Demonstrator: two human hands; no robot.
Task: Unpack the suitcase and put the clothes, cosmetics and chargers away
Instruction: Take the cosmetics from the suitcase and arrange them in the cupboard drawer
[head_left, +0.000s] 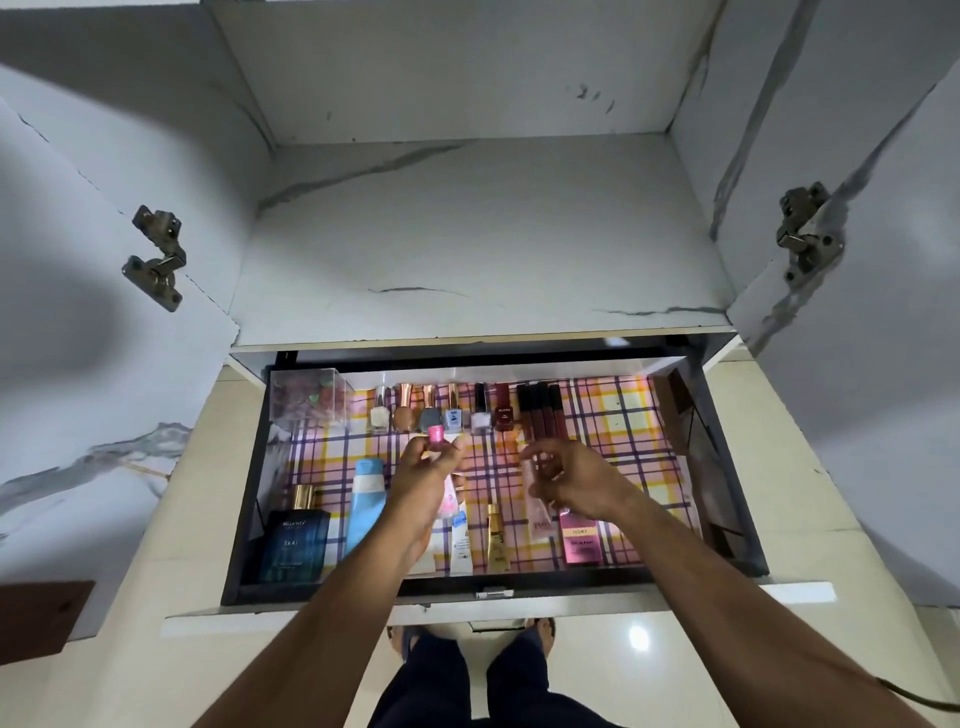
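An open drawer (727, 467) lined with plaid paper holds cosmetics. My left hand (423, 483) grips a small white and pink tube with a pink cap (435, 434), held above the middle of the drawer. To its right, my right hand (569, 480) has thumb and forefinger curled at the top of a pale pink tube (536, 512) that lies on the liner. Several nail polish bottles (431, 413) and dark lip glosses (540, 410) line the back row. A blue perfume box (293, 543), a light blue tube (366, 501), a gold tube (496, 538) and a pink box (579, 540) stand along the front.
A clear plastic box (306, 397) sits in the drawer's back left corner. Above the drawer is a bare marble-pattern shelf (467, 234) between two open cupboard doors with hinges (156, 257). My feet (467, 631) stand on the tiled floor below. The drawer's right part shows bare liner (623, 441).
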